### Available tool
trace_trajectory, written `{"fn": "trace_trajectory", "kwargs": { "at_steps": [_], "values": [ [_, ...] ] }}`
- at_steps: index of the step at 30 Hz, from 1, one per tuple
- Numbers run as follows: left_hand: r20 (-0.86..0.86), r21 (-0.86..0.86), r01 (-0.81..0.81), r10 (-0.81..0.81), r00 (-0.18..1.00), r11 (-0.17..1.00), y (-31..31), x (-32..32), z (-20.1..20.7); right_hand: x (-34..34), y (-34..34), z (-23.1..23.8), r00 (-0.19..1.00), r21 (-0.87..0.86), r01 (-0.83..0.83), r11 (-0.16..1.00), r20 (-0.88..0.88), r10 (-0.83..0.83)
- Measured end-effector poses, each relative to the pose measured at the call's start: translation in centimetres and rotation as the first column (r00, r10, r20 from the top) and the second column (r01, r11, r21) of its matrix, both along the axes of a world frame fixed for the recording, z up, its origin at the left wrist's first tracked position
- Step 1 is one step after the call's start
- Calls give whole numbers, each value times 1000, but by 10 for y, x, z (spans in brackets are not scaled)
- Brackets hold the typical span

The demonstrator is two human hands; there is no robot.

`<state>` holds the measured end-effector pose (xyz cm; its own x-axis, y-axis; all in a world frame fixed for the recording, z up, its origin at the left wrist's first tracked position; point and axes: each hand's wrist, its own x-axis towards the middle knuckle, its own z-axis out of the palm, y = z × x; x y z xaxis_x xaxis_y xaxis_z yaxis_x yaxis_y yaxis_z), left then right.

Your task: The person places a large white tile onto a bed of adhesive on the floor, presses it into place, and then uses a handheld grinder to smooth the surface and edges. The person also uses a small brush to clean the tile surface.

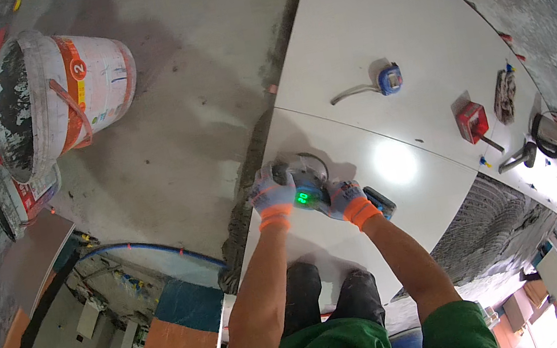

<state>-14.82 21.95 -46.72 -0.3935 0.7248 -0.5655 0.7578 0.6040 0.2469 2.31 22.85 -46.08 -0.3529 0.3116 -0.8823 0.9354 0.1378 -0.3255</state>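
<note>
A round, dark tile vibrator (307,178) with a green lit display sits on a large pale tile (391,229) in front of my knees. My left hand (272,193), in a grey glove with an orange cuff, closes round its left side. On its right side my right hand (349,200), gloved the same way, grips the tool too. A dark block with a teal edge (380,202), looking like a battery pack, shows just beyond my right hand. My fingertips are partly hidden against the tool.
On the farther tile lie a blue tape measure (390,80), a red square-headed tool (473,123) and a black suction cup (550,134). Combed grey mortar (492,216) borders the tile at right. A large white bucket (94,87) and a smaller bucket (31,190) lie left.
</note>
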Motion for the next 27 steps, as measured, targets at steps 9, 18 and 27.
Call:
{"fn": "trace_trajectory", "kwargs": {
  "at_steps": [9,18,27],
  "values": [
    [-41,-7,-87,87,995,996,5,-8,-10,-3,-11,2,989,154,121,981,-104,-106],
    [37,94,-179,176,984,979,-25,44,-41,86,-41,37,952,305,304,903,-133,-276],
    [67,-174,-29,41,997,984,-2,279,7,279,-47,21,944,220,159,963,253,-213]
  ]
}}
